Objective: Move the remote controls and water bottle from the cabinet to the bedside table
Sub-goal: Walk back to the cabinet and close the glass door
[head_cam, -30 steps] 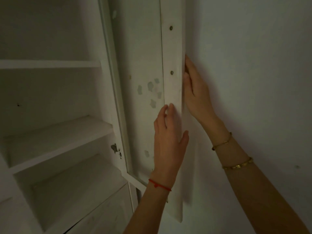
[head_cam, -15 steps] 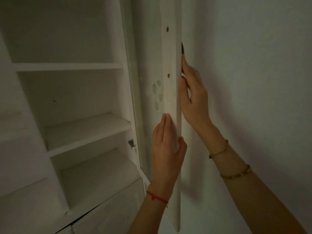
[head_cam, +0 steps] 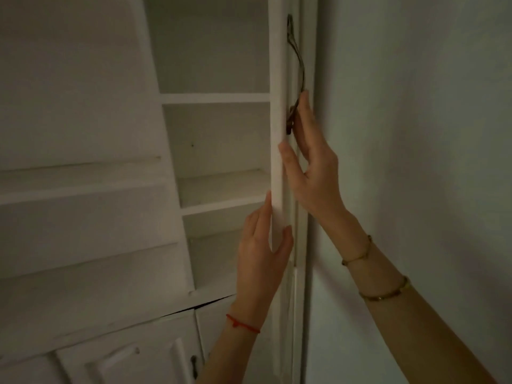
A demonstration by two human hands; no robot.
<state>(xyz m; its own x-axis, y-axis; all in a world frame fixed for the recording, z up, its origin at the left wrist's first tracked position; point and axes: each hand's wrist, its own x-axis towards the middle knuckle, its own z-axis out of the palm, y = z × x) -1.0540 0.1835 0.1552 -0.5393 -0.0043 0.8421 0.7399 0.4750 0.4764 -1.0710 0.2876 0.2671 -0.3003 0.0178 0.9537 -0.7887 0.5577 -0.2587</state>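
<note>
The cabinet door (head_cam: 278, 134) is swinging shut: a second ago its glass inner face was turned to the camera, and now only its narrow edge is showing. The left hand (head_cam: 260, 261) is pinching that edge at 6 o'clock, thumb on one side, fingers on the other. The right hand (head_cam: 313, 173), at 3 o'clock of the edge, is resting open fingers by the dark metal handle (head_cam: 297, 76). The shelves (head_cam: 216, 98) showing at 10 o'clock are bare; remotes and bottle are nowhere in view, so presumably the moving is done.
</note>
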